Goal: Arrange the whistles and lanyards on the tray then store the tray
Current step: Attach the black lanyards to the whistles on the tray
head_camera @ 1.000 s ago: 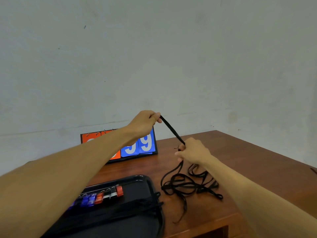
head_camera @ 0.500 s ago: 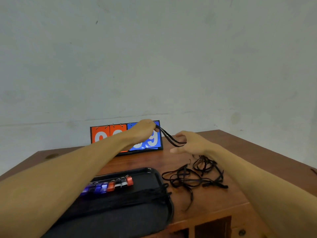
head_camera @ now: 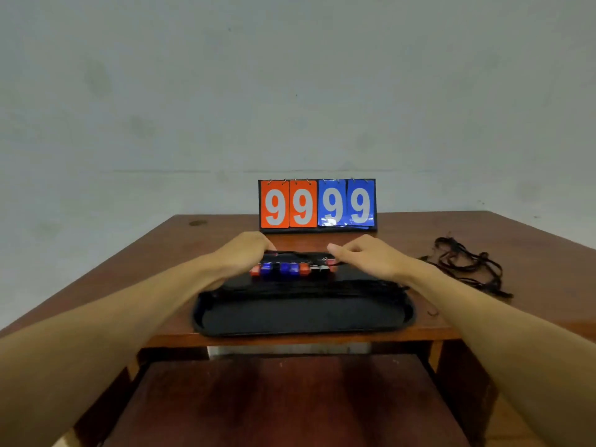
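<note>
Both hands, left (head_camera: 245,251) and right (head_camera: 367,257), stretch a black lanyard (head_camera: 300,253) over the tray's (head_camera: 303,321) whistles (head_camera: 292,269) (grip unclear) on the bench (head_camera: 161,253).

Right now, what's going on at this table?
A person is sorting whistles and lanyards onto a black tray at the table's near edge. Both hands, left hand and right hand, reach to the tray's far side, at the ends of a row of whistles in red, blue and black. Black lanyards lie across the tray's middle. A loose tangle of lanyards remains on the table to the right. A scoreboard reading 99 99 stands behind.
</note>
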Demonstrator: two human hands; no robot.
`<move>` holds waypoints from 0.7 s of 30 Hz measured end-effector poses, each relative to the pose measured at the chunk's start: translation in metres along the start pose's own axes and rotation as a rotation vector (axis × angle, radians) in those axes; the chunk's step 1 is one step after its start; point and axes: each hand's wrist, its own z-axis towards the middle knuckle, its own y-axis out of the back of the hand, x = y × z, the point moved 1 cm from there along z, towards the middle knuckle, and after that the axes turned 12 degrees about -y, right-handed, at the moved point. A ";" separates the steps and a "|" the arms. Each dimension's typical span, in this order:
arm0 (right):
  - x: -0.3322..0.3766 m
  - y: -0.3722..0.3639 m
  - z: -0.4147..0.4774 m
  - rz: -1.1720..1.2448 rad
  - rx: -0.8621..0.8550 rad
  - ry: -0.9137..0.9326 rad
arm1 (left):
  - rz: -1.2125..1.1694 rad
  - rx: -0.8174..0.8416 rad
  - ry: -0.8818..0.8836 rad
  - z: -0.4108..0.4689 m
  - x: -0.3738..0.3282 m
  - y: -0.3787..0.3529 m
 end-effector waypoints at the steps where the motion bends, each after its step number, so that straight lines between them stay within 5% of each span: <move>1: 0.004 -0.008 0.003 -0.039 -0.011 0.020 | 0.001 -0.036 0.025 -0.007 0.010 0.003; 11: 0.017 -0.076 0.039 -0.205 -0.110 0.180 | 0.415 -0.245 0.041 -0.053 0.098 0.023; 21: 0.006 -0.102 0.045 -0.258 -0.222 0.166 | 0.658 -0.262 -0.130 -0.060 0.096 0.006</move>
